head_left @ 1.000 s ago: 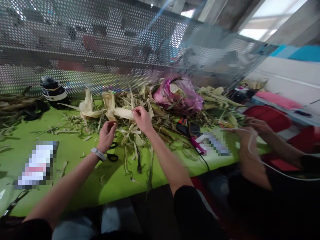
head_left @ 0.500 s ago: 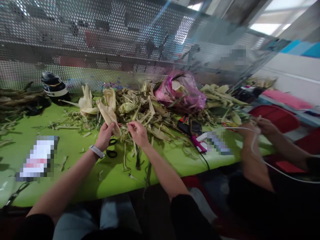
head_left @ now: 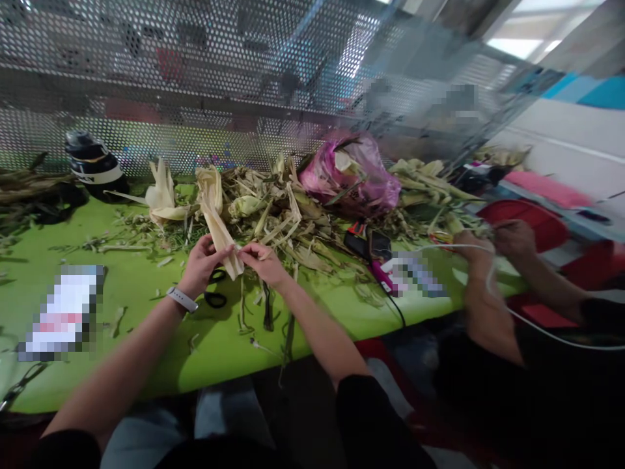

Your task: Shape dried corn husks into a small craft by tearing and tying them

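- While it is held just above the desk [head_left: 146, 352], we find the corn husk [head_left: 218, 225] pinched between fingers of left hand [head_left: 198, 266] and right hand [head_left: 263, 264].
- We judge it may tear if pulled unevenly, being dry.

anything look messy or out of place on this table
Husk scraps are strewn over the green table, and some strips droop over its front edge. Black scissors lie half hidden below the left hand, which pinches a husk with the right hand.

We worked in a craft workshop: a green table [head_left: 146, 339] heaped with corn husks [head_left: 288, 215], perforated metal screen [head_left: 195, 78] beyond.
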A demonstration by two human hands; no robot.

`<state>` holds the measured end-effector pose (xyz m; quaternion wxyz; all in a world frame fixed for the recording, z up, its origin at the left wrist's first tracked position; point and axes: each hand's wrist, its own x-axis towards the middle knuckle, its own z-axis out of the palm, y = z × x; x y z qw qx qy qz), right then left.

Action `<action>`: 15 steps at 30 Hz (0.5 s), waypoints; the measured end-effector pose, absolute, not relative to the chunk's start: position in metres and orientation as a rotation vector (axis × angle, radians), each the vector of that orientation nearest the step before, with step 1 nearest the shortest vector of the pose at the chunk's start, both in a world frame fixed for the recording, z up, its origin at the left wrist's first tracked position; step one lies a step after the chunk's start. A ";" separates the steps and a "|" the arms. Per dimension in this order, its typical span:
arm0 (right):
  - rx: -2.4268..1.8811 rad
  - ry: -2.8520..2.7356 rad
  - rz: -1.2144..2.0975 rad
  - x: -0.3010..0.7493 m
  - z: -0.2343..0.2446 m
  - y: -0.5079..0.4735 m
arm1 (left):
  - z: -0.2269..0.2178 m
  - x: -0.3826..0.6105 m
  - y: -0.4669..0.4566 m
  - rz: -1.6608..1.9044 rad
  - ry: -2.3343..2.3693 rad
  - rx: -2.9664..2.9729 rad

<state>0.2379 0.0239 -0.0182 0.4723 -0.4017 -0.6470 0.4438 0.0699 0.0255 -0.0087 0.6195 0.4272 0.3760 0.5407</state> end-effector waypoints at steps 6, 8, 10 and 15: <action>-1.023 -1.511 0.961 0.235 -0.021 0.019 | -0.009 0.063 0.026 1.170 0.937 1.024; -1.051 -1.503 0.921 0.235 -0.022 0.018 | -0.009 0.063 0.026 1.196 0.974 1.012; -1.072 -1.474 0.918 0.235 -0.024 0.018 | -0.008 0.062 0.027 1.208 0.954 0.965; -1.060 -1.363 1.040 0.234 -0.026 0.021 | -0.013 0.061 0.029 1.236 0.771 0.833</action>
